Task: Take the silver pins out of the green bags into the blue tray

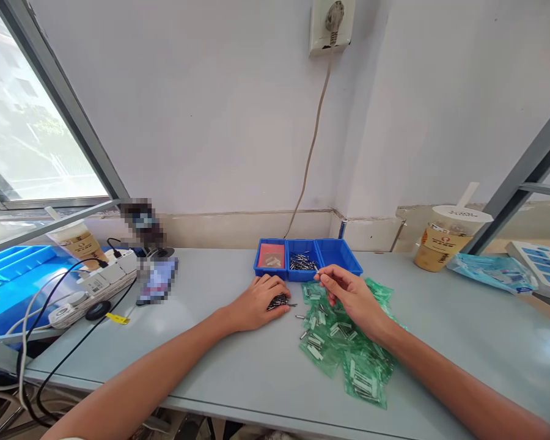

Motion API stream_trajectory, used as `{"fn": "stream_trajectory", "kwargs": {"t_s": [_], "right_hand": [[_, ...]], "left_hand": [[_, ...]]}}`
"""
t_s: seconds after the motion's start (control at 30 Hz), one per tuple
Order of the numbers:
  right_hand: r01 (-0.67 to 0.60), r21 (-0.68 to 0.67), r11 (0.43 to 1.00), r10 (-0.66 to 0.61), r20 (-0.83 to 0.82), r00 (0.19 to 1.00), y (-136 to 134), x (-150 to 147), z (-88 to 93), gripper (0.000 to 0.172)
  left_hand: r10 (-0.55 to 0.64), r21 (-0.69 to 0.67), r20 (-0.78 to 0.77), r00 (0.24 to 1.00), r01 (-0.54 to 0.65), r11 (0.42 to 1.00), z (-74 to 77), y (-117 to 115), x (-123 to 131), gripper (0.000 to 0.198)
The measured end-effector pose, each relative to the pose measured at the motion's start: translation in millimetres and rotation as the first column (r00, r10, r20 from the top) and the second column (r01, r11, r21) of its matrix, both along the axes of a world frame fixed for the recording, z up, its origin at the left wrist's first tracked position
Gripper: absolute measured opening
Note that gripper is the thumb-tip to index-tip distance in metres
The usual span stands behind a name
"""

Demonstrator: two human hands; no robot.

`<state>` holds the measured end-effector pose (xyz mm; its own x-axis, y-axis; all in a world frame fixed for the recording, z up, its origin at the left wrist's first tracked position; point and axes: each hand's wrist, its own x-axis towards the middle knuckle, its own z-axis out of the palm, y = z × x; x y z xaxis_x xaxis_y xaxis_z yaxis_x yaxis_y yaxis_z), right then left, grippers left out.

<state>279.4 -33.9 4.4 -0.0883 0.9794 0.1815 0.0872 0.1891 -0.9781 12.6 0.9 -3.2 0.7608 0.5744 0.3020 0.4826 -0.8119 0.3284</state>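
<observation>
- The right hand (354, 300) pinches a small pin (316, 269) between thumb and fingertips, in front of the bins; so slight a hold could let it slip.
- The left hand (256, 304) curls over a pile (278, 301) of dark metal pins on the table (211, 360); whether its fingers grip any, I cannot tell. A sideways drag could scatter them.
- Loose pins (304, 335) lie beside the bags; a shifted bag could hide them.
- Green bags (364, 382), pins showing inside, spread beneath the right hand; an unsealed one could spill if snagged.
- Left bin (269, 273): red packet (272, 252). Middle bin (301, 277): many pins. Right bin (339, 255): beside it.
</observation>
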Motion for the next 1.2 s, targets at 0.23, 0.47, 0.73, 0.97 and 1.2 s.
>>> {"fn": "stream_trajectory", "kwargs": {"t_s": [0.23, 0.47, 0.73, 0.97, 1.2], "right_hand": [[-0.001, 0.000, 1.000, 0.001, 0.022, 1.000, -1.0, -0.3, 1.1, 0.039], [-0.004, 0.023, 1.000, 0.003, 0.032, 0.999, -1.9, -0.3, 3.7, 0.037], [-0.009, 0.011, 1.000, 0.009, -0.016, 1.000, -0.6, 0.2, 0.9, 0.037], [-0.026, 0.002, 1.000, 0.026, -0.044, 0.999, 1.1, -0.6, -2.7, 0.037], [-0.043, 0.010, 0.999, 0.043, 0.007, 0.999, -0.9, 0.6, 0.3, 0.033]], "left_hand": [[-0.002, 0.003, -0.002, 1.000, 0.002, 1.000, -0.7, 1.3, 0.2, 0.024], [0.001, 0.001, -0.005, 1.000, -0.001, 1.000, -0.5, 0.6, 0.1, 0.023], [-0.001, 0.001, -0.012, 1.000, 0.001, 1.000, -0.6, 1.7, 0.6, 0.024], [-0.003, 0.002, -0.004, 1.000, 0.003, 1.000, -0.8, 1.2, -0.5, 0.024], [0.000, 0.014, -0.011, 1.000, 0.000, 1.000, -0.8, 1.4, 0.5, 0.024]]}}
